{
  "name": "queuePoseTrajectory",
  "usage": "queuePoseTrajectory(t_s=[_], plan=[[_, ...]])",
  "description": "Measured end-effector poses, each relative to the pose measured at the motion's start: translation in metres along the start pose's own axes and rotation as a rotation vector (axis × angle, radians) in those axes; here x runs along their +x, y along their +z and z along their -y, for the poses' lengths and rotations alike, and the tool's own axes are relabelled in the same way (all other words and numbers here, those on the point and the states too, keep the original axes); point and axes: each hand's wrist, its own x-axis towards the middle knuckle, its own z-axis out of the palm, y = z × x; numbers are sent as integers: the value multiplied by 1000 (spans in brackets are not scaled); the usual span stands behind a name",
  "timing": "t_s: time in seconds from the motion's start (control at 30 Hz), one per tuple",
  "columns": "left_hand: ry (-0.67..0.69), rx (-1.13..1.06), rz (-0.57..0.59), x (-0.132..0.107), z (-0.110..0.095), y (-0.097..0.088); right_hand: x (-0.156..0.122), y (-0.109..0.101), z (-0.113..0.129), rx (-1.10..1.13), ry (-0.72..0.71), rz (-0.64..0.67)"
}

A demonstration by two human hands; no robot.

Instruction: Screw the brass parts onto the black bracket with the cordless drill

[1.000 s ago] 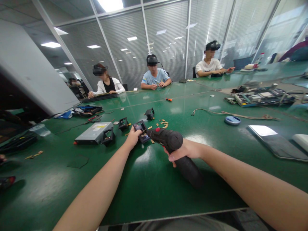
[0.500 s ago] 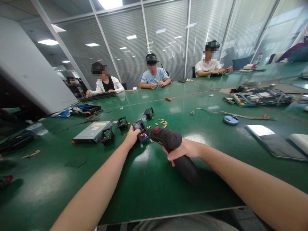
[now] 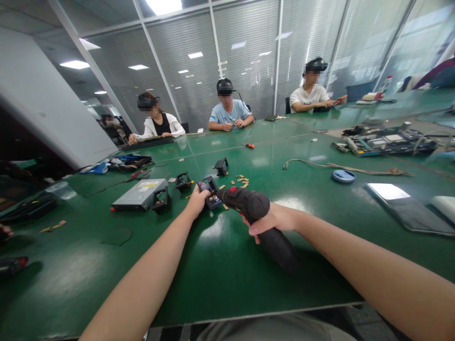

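My right hand (image 3: 275, 220) is wrapped round a black electric screwdriver (image 3: 256, 213) with a red switch, its tip pointed at a small dark bracket part (image 3: 209, 192) on the green table (image 3: 227, 270). My left hand (image 3: 196, 201) grips that bracket part and steadies it on the table. Several small gold-coloured pieces (image 3: 241, 180) lie scattered just behind it. Two more black brackets (image 3: 183, 181) (image 3: 221, 166) stand farther back.
A grey optical drive (image 3: 140, 194) with a black bracket lies to the left. A blue round disc (image 3: 343, 176), a cable (image 3: 341, 168), a circuit board (image 3: 387, 142) and a flat dark panel (image 3: 408, 210) sit to the right. Three people with headsets sit across the table.
Hardly anything has moved: both hands stay on the bracket part and the screwdriver, with only a slight shift of the view.
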Motion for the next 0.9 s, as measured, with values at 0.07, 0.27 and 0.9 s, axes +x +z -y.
queuePoseTrajectory(t_s=[0.07, 0.27, 0.9], plan=[[-17, 3, -3, -2, -2, 0, 1, 0, -1, -5, -4, 0], [27, 33, 41, -2, -2, -2, 1, 0, -1, -2, 6, -15], [-69, -168, 48, -6, -10, 4, 0, -2, -2, 3, 15, 14]])
